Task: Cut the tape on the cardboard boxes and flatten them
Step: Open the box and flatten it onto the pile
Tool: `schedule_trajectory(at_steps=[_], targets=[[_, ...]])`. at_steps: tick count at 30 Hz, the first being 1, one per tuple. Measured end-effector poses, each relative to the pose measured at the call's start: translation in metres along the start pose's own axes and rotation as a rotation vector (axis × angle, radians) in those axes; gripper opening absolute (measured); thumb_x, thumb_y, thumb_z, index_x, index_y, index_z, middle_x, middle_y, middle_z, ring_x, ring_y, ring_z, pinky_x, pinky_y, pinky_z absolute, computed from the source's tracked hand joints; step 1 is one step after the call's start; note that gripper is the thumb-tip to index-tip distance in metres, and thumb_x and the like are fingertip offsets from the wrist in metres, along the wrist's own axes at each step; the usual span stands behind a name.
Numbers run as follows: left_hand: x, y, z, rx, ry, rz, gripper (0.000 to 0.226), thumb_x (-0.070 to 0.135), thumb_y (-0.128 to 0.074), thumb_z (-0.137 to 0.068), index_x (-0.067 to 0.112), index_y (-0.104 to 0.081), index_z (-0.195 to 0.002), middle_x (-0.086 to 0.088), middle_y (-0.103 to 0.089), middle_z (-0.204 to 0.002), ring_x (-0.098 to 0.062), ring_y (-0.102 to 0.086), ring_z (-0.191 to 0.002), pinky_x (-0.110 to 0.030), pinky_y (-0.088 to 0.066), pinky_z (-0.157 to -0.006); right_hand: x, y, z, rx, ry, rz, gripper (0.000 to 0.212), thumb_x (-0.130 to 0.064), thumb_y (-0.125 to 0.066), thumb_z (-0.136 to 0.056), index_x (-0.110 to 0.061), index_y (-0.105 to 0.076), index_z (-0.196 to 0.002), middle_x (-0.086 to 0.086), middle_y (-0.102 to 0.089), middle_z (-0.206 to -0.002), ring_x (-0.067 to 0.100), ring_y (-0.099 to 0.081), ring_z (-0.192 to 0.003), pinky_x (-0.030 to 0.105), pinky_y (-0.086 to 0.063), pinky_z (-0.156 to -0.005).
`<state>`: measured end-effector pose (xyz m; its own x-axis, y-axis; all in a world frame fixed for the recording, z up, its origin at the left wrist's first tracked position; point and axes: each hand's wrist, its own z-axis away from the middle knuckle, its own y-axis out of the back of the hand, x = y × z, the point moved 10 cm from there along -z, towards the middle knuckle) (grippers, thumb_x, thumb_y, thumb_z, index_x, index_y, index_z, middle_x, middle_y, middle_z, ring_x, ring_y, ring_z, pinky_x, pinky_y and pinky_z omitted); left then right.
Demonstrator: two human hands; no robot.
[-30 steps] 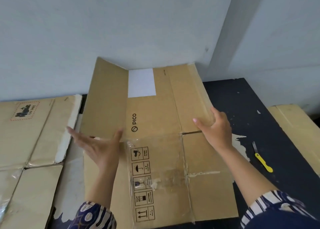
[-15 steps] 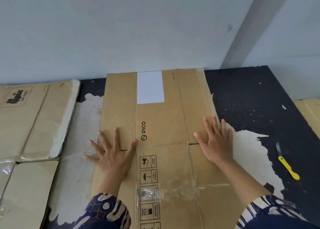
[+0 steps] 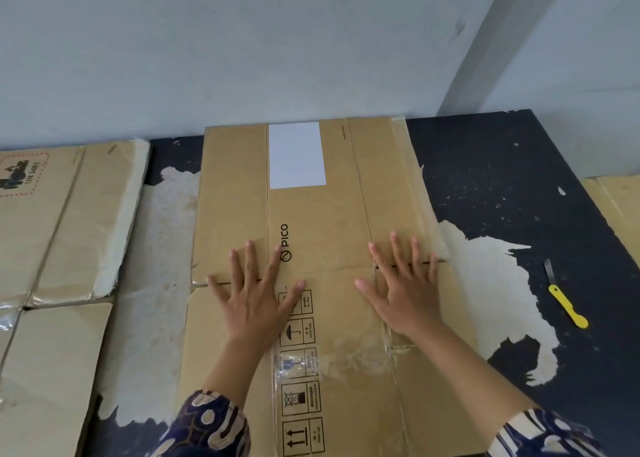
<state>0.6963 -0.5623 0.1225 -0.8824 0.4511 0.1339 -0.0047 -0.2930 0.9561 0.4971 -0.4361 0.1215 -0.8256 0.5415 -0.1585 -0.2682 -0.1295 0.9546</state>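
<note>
- Cardboard box (image 3: 311, 214), already collapsed, lies flat on the dark table (image 3: 502, 166) straight ahead of the person; its long axis runs from 6 o'clock to 12 o'clock, its far edge against the wall.
- At 9 o'clock, a second flattened box (image 3: 65, 221) lies apart from it, carrying a red-bordered stamp too blurred to read with confidence.
- Left hand (image 3: 254, 297) presses flat with fingers spread on the left panel, across the crosswise fold.
- Between the hands the print reads "PICO", with a blank white label (image 3: 297, 155) toward 12 o'clock and handling symbols toward 6 o'clock.
- Right hand (image 3: 403, 290) presses flat with fingers spread on the right panel, over the same fold; neither hand grips anything.
- At 3 o'clock, a yellow-handled cutter (image 3: 566, 301) lies well apart on the table; the right hand is nearer it, I judge.
</note>
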Motion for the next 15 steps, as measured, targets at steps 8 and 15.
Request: schedule_trajectory(at_steps=[8, 15], targets=[[-0.013, 0.011, 0.009, 0.087, 0.127, 0.049, 0.076, 0.078, -0.008, -0.078, 0.044, -0.018, -0.145, 0.002, 0.008, -0.157, -0.027, 0.018, -0.142, -0.059, 0.023, -0.104, 0.007, 0.014, 0.008, 0.211, -0.088, -0.045, 0.079, -0.078, -0.016, -0.078, -0.033, -0.034, -0.141, 0.008, -0.018, -0.155, 0.035, -0.011, -0.142, 0.056, -0.003, -0.112], [-0.054, 0.017, 0.01, -0.03, 0.367, 0.152, 0.088, 0.087, -0.031, -0.069, 0.046, -0.009, -0.144, -0.009, 0.005, -0.156, -0.037, -0.005, -0.141, -0.054, -0.017, -0.108, 0.042, 0.011, 0.021, 0.089, -0.435, -0.248, 0.102, -0.085, -0.042, -0.067, -0.034, -0.006, -0.148, 0.017, 0.014, -0.154, 0.037, 0.003, -0.142, 0.049, -0.003, -0.114]])
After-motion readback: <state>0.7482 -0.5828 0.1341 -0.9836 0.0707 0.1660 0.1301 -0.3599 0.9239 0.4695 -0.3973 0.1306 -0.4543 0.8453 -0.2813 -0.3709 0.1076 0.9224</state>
